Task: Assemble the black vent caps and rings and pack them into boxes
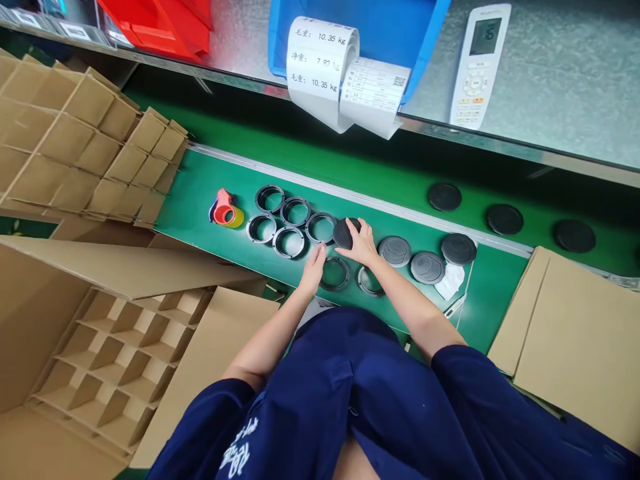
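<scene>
Through the head view, I have the fingers of my right hand clamped on a black disc, which sits over the green tabletop just right of a dark ring; my left hand is at that ring's near edge, its fingers close together, though I cannot tell whether they grip it. Four more rings lie grouped to the left, beside a red and yellow tape dispenser; two others lie nearer me, one partly behind my right forearm. To the right I see two grey vented discs and another black one, with a crumpled white sheet next to them; at lower left stands an open carton with cardboard dividers.
</scene>
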Tool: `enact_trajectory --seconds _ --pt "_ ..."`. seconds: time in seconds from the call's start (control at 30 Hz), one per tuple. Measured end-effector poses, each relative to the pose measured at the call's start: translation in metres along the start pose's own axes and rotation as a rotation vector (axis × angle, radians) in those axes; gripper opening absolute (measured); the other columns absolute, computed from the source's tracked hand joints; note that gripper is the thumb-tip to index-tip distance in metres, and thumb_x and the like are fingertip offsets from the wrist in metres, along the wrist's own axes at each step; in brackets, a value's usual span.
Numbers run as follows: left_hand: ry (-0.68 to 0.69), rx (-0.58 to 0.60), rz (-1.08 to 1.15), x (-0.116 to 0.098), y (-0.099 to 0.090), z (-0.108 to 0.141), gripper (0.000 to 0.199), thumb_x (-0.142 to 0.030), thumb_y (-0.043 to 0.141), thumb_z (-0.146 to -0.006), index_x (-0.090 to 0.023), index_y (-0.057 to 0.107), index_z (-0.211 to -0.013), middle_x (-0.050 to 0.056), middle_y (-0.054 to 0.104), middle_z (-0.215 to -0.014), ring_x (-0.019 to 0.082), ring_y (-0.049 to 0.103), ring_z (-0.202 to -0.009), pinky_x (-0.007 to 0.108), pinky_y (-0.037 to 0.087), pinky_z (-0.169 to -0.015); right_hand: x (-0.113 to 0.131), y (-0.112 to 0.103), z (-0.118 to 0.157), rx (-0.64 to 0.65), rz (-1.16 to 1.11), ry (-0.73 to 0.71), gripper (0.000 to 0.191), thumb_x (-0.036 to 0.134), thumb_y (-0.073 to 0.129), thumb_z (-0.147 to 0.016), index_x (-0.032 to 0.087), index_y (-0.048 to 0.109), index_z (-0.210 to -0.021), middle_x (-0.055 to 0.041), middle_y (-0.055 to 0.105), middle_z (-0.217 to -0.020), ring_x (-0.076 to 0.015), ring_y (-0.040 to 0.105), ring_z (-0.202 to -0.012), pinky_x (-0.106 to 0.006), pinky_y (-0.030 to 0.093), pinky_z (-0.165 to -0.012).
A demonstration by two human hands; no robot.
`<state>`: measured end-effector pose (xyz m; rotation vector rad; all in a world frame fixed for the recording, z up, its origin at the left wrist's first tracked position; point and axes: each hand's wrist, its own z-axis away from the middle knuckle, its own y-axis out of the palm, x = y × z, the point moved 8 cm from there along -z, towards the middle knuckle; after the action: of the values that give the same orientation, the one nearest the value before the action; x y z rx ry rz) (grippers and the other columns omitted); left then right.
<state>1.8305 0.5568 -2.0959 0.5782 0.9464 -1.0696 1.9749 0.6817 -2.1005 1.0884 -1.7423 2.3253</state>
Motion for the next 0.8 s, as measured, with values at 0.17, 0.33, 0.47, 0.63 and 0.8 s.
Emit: enact_trajectory --seconds 0.17,0.33,0.47,0.63,0.8 --pt "0.217 0.071 -0.638 0.003 -0.022 -0.024 0.065 -0.056 0.045 -0.100 -0.020 0.047 -0.154 0.012 0.040 -0.165 0.032 0.018 -0.160 0.054 0.017 -0.130 -0.024 0.011 -0.003 0.028 0.168 0.017 0.107 0.060 0.077 -0.080 0.017 0.030 -0.165 -0.0246 0.019 -0.166 -0.0462 0.023 -0.152 -0.066 0.017 -0.124" --pt "0.311 0.083 -0.795 0.000 -0.025 -0.029 0.063 -0.055 0.043 -0.100 -0.017 0.052 -0.150 0.015 0.044 -0.163 0.034 0.019 -0.160 0.058 0.019 -0.128 -0.012 -0.020 -0.009 -0.034 0.217 0.010 0.096 0.063 0.059 -0.093 0.015 0.022 -0.167 -0.0216 0.006 -0.173 -0.0433 0.005 -0.159 -0.069 0.005 -0.124" --pt "0.400 0.009 -0.565 -0.024 -0.025 -0.028 0.054 -0.057 0.051 -0.097 -0.019 0.067 -0.131 0.015 0.060 -0.147 0.032 0.040 -0.150 0.051 0.025 -0.129 0.014 -0.017 -0.026 -0.007 0.174 0.003 0.080 0.053 0.041 -0.103 0.011 0.017 -0.168 -0.0173 0.008 -0.174 -0.0338 0.001 -0.162 -0.061 0.000 -0.129" --pt "0.392 -0.044 -0.553 -0.047 -0.030 -0.031 0.049 -0.058 0.051 -0.097 -0.021 0.069 -0.124 0.014 0.066 -0.139 0.033 0.056 -0.136 0.051 0.036 -0.122 -0.053 -0.041 -0.048 -0.006 0.069 0.169 0.072 0.050 0.040 -0.104 0.012 0.029 -0.164 -0.0178 0.020 -0.172 -0.0321 0.011 -0.162 -0.063 0.004 -0.128" --pt "0.264 -0.107 -0.522 -0.047 -0.039 -0.033 0.052 -0.063 0.054 -0.092 -0.021 0.071 -0.117 0.013 0.073 -0.122 0.032 0.067 -0.113 0.050 0.049 -0.108 -0.230 -0.158 -0.024 -0.574 -0.613 0.887 0.058 0.054 0.037 -0.106 0.003 0.059 -0.124 -0.0310 0.066 -0.126 -0.0281 0.065 -0.120 -0.045 0.052 -0.103"
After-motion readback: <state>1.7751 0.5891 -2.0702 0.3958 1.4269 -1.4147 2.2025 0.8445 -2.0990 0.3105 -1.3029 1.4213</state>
